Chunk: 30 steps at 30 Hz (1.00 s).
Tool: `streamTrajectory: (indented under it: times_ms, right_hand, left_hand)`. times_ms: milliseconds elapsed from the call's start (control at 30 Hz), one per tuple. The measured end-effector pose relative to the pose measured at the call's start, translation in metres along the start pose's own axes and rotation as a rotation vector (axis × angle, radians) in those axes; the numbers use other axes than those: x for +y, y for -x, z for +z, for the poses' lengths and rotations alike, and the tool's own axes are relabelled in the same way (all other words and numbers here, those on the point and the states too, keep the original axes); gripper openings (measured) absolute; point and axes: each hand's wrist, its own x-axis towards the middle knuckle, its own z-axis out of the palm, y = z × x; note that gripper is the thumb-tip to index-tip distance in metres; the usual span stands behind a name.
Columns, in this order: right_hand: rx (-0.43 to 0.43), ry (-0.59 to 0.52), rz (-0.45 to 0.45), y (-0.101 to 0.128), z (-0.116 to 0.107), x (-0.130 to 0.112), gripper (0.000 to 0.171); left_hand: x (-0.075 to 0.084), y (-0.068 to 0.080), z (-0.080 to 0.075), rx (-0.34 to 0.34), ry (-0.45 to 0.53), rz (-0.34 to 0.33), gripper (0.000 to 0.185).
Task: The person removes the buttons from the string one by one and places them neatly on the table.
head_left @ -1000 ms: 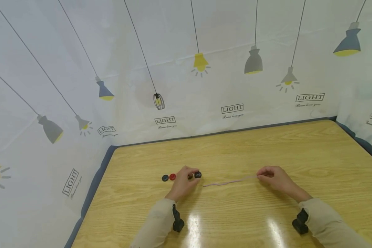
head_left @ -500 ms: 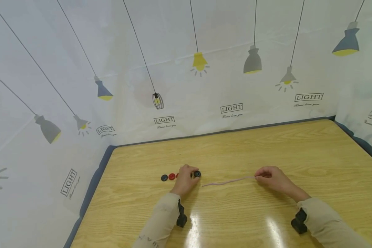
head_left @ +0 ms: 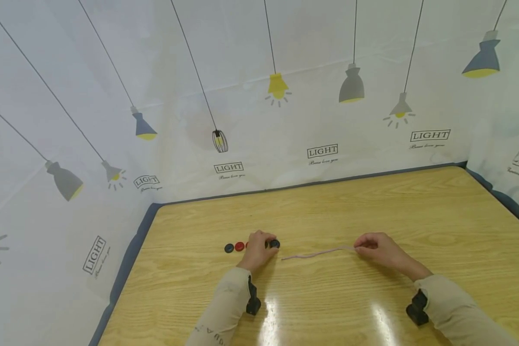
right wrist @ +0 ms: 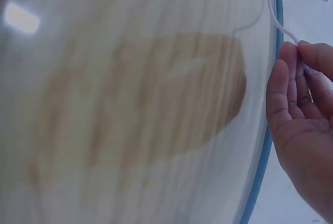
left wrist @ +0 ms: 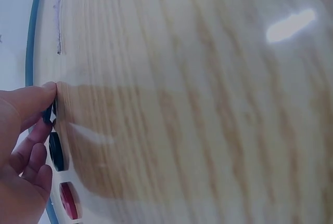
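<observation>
String (head_left: 317, 253) lies on the table (head_left: 328, 211), one end pinched by right hand (head_left: 378, 249) fingers; left hand (head_left: 256, 250) fingers clamp a dark button (head_left: 274, 243).

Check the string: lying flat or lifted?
Mostly flat: the string lies along the table; the right hand pinches one end.
</observation>
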Motion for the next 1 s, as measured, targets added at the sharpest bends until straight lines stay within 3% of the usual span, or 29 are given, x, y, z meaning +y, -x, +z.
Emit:
streamTrajectory:
  times_ms: [533, 800, 1000]
  right_hand:
    - [-0.047, -0.004, -0.018, 0.001, -0.001, 0.000, 0.013]
    - [-0.068, 0.088, -0.033, 0.002, 0.000, 0.006, 0.011]
    - [-0.057, 0.226, -0.039, 0.006, -0.004, -0.001, 0.015]
  left_hand:
    - [-0.001, 0.001, 0.001, 0.011, 0.043, 0.024, 0.030]
    - [-0.002, 0.006, -0.003, 0.026, 0.155, 0.010, 0.034]
    - [-0.001, 0.015, -0.010, 0.040, 0.240, 0.021, 0.034]
